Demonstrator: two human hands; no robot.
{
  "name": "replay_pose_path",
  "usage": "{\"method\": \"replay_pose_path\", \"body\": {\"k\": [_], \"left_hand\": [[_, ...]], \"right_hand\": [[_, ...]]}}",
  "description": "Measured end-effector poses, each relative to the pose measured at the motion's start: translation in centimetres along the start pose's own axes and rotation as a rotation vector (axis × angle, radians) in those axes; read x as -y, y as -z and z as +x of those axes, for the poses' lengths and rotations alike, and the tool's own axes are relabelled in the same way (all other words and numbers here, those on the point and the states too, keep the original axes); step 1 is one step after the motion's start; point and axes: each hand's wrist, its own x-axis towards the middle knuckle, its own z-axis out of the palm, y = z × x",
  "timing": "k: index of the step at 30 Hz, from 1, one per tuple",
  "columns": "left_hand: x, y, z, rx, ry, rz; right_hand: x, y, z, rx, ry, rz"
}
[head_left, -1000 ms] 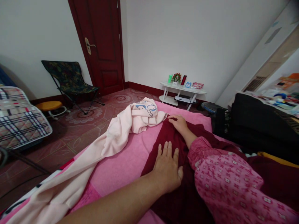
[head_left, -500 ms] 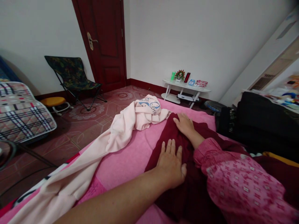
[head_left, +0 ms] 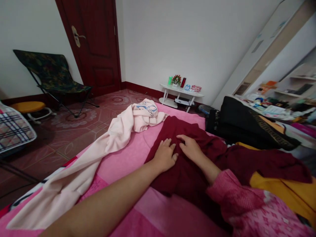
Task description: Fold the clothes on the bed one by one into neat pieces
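A dark maroon garment (head_left: 182,177) lies spread over the pink bed cover (head_left: 123,164), its far end loosely rumpled. My left hand (head_left: 165,156) rests palm down on it near its left edge, fingers slightly bent and apart. Just to the right, my right hand (head_left: 190,148) also touches the cloth, with its fingers loosely extended and nothing visibly gripped. A pale pink garment (head_left: 120,128) with a blue and black print is stretched along the bed's left side, bunched at the far end.
Black clothing (head_left: 237,121) and a yellow garment (head_left: 288,194) lie at the right. Beyond the bed stands a small white table (head_left: 181,90) with a potted plant. A camouflage folding chair (head_left: 51,74) and a yellow-topped stool (head_left: 28,107) stand left, by a dark red door (head_left: 98,49).
My right hand has drawn back toward me over the maroon cloth and now lies closer to my left hand. The view has turned to the right, showing more of the yellow garment.
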Motion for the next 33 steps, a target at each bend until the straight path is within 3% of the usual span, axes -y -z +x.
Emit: {"method": "replay_pose_path", "body": {"k": [3,6,12,15,18,21,25,27,31,33], "left_hand": [[0.3,0.2,0.2,-0.030,0.010,-0.082],[-0.1,1.3,-0.1,0.027,-0.019,-0.095],[-3.3,6.2,-4.8,0.343,-0.096,0.029],[-4.5,7.5,-7.8,0.341,-0.130,0.109],[-4.1,7.1,-9.1,0.273,-0.151,0.109],[-3.2,6.4,-8.5,0.249,-0.150,0.010],[-2.8,6.4,-7.3,0.191,-0.182,-0.170],[-2.8,6.9,-6.8,0.308,-0.209,-0.228],[-2.5,7.7,-4.2,0.685,-0.173,-0.410],[-2.1,7.2,-1.8,0.611,-0.104,-0.470]], "right_hand": [[0.4,-1.0,-4.9,-0.109,0.032,0.088],[0.5,-2.3,-7.5,-0.173,0.098,0.068],[0.6,-2.9,-8.4,-0.271,0.106,0.054],[0.7,-2.6,-8.5,-0.335,0.016,0.023],[0.7,-2.2,-8.6,-0.329,-0.030,-0.014],[0.6,-1.7,-8.6,-0.331,-0.026,-0.010],[0.5,-1.1,-8.7,-0.428,-0.017,0.047],[0.6,-1.0,-8.7,-0.424,-0.009,0.032],[0.7,-1.2,-8.8,-0.296,-0.022,-0.027],[0.7,-1.3,-8.8,-0.297,-0.023,-0.012]]}}
